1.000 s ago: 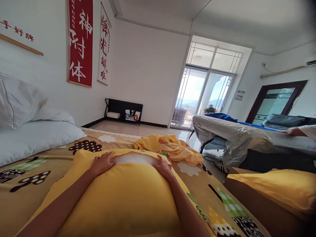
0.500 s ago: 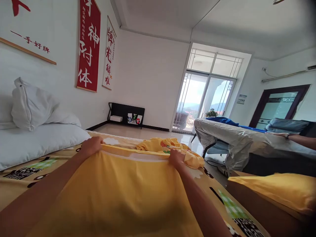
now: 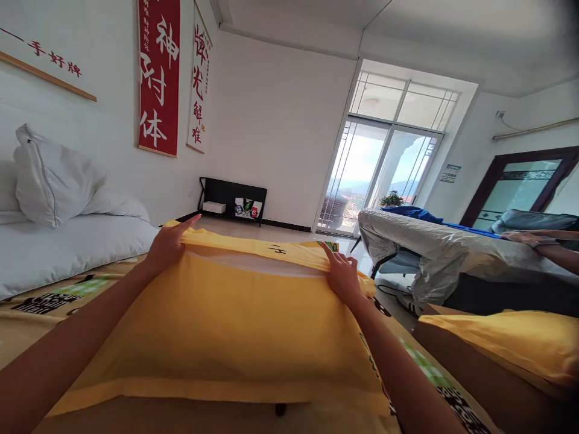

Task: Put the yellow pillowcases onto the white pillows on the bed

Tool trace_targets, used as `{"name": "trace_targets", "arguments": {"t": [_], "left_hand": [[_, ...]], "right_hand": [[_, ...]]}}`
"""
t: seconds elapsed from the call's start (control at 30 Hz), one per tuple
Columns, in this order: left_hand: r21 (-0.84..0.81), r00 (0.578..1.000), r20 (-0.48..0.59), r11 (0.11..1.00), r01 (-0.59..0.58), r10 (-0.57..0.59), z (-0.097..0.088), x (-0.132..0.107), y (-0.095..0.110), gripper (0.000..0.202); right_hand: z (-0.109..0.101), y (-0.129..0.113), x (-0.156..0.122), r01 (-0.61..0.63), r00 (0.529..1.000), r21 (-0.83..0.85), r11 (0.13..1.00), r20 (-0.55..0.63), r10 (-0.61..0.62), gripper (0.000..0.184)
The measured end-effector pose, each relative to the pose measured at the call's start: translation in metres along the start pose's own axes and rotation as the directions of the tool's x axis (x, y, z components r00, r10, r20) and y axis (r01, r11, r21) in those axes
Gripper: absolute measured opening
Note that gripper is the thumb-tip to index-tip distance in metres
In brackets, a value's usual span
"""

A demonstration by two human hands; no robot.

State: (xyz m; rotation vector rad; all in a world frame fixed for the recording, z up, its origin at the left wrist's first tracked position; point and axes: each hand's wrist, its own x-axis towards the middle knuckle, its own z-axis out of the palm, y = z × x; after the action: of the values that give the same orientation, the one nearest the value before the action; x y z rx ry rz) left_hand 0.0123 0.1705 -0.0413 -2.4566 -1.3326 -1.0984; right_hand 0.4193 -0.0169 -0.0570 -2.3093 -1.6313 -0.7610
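Note:
A yellow pillowcase (image 3: 244,325) lies in front of me, plumped out, with a strip of white pillow (image 3: 266,266) showing in its opening along the far side. My left hand (image 3: 168,244) is closed on the left corner of the opening, with one finger stretched away from the fabric. At the right corner, my right hand (image 3: 344,274) grips the edge, its fingers over the flap (image 3: 244,244). The flap is lifted off the white pillow and bears small dark marks. Beneath lies a patterned bed sheet (image 3: 425,367).
White pillows (image 3: 85,241) are piled at the left by the wall. At the right, another yellow pillow (image 3: 506,343) lies on a brown surface. Behind it, another person's hand (image 3: 525,237) rests on a plastic-covered table (image 3: 407,232). A low black shelf (image 3: 230,191) stands at the far wall.
Both hands have risen with the pillowcase's opening edge, and the flap now stands up between them. The pillowcase's near edge has come into view. The bunched yellow cloth beyond is now mostly hidden.

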Motion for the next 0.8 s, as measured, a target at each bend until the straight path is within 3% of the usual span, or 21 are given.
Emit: {"name": "trace_targets", "arguments": {"t": [0.07, 0.1, 0.17, 0.23, 0.33, 0.43, 0.5, 0.57, 0.67, 0.73, 0.8], "left_hand": [[-0.090, 0.991, 0.022, 0.988, -0.126, 0.129, 0.034, -0.033, -0.013, 0.077], [-0.113, 0.981, 0.087, 0.980, -0.161, 0.171, 0.055, -0.050, -0.018, 0.075], [-0.145, 0.965, 0.211, 0.982, -0.123, 0.153, 0.090, -0.075, -0.026, 0.068], [-0.154, 0.957, 0.257, 0.984, -0.094, 0.132, 0.101, -0.076, -0.028, 0.062], [-0.163, 0.976, 0.172, 0.981, -0.102, 0.131, 0.071, -0.042, -0.022, 0.054], [-0.239, 0.990, -0.064, 0.961, -0.141, 0.129, 0.036, -0.028, -0.011, 0.048], [-0.290, 0.965, -0.189, 0.928, -0.233, 0.183, 0.037, -0.048, -0.006, 0.047], [-0.322, 0.937, -0.242, 0.890, -0.323, 0.253, 0.055, -0.081, -0.006, 0.046], [-0.391, 0.938, -0.263, 0.864, -0.316, 0.224, 0.075, -0.116, -0.008, 0.044], [-0.459, 0.953, -0.273, 0.853, -0.249, 0.131, 0.070, -0.117, -0.007, 0.043], [-0.515, 0.955, -0.290, 0.829, -0.218, 0.071, 0.053, -0.105, 0.000, 0.043]], "right_hand": [[0.042, -0.007, -0.027, 0.174, 0.980, 0.081, 0.981, -0.109, -0.165, 0.082], [0.068, -0.012, -0.042, 0.228, 0.971, 0.121, 0.966, -0.100, -0.217, 0.080], [0.111, -0.020, -0.069, 0.185, 0.982, 0.200, 0.962, 0.003, -0.190, 0.072], [0.130, -0.018, -0.075, 0.150, 0.982, 0.245, 0.958, 0.072, -0.172, 0.068], [0.105, 0.005, -0.053, 0.167, 0.981, 0.256, 0.952, 0.052, -0.186, 0.070], [0.075, 0.026, -0.040, 0.189, 0.981, 0.260, 0.947, -0.082, -0.173, 0.076], [0.082, 0.028, -0.054, 0.236, 0.964, 0.267, 0.934, -0.183, -0.191, 0.077], [0.107, 0.022, -0.077, 0.267, 0.951, 0.266, 0.926, -0.231, -0.208, 0.072], [0.130, 0.015, -0.101, 0.238, 0.966, 0.295, 0.925, -0.165, -0.196, 0.062], [0.113, 0.012, -0.099, 0.222, 0.974, 0.351, 0.910, -0.122, -0.190, 0.058], [0.071, 0.002, -0.093, 0.252, 0.966, 0.422, 0.871, -0.166, -0.199, 0.055]]}}
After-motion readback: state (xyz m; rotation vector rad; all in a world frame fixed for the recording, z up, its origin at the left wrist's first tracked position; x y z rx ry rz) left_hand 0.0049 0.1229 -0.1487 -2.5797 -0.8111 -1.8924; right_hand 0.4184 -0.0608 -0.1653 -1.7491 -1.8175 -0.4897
